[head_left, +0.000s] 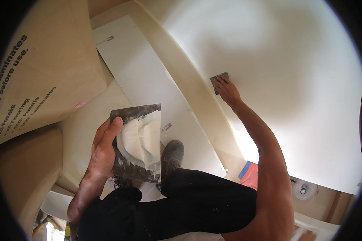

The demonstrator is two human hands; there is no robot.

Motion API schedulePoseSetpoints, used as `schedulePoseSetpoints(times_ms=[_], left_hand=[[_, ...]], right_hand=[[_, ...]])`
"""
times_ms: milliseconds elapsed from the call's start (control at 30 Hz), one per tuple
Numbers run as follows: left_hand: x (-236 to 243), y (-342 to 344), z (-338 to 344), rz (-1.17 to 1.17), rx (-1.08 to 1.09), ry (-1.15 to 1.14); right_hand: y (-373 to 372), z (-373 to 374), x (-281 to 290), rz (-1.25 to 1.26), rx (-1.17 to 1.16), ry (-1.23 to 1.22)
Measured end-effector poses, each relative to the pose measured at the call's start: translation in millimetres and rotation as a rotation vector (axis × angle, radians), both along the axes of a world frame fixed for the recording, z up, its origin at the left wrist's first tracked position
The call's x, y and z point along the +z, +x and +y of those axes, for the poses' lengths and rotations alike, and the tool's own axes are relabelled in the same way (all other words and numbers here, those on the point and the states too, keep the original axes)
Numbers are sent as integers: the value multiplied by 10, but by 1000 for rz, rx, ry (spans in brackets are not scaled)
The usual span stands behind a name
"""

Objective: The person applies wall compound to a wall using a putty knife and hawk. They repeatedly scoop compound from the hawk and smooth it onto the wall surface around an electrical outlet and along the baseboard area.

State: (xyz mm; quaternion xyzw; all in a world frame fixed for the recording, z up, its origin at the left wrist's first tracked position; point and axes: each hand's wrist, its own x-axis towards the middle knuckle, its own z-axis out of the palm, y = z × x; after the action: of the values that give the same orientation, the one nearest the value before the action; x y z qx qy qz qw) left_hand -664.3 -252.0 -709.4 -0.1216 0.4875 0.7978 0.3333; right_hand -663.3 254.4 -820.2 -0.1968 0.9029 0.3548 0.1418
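Note:
My left hand [102, 149] grips a dark flat plate [129, 170] by its left edge, with the thumb on top. A thick mound of off-white putty [132, 138] lies on the plate, smeared toward its right side. My right arm is stretched out up and to the right. In that hand [229, 91] is a small dark rectangular putty spreader [218, 77], its blade against the broad white wall surface [277, 100]. The fingers lie over the spreader's face and hide part of it.
A long white board [149, 60] lies along the wall's base, with a beige strip [181, 68] between them. A large printed cardboard box [48, 60] stands at left. My boot [173, 152] is below the board. A red and blue item [250, 174] sits by my right arm.

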Motion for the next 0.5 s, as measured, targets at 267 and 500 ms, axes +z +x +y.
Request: schedulePoseSetpoints(times_ms=[267, 500], left_hand=[[81, 36, 37, 86, -98, 14], [90, 166, 54, 61, -124, 56]], right_hand=[[936, 337, 81, 61, -64, -23], [1734, -102, 207, -79, -92, -158]])
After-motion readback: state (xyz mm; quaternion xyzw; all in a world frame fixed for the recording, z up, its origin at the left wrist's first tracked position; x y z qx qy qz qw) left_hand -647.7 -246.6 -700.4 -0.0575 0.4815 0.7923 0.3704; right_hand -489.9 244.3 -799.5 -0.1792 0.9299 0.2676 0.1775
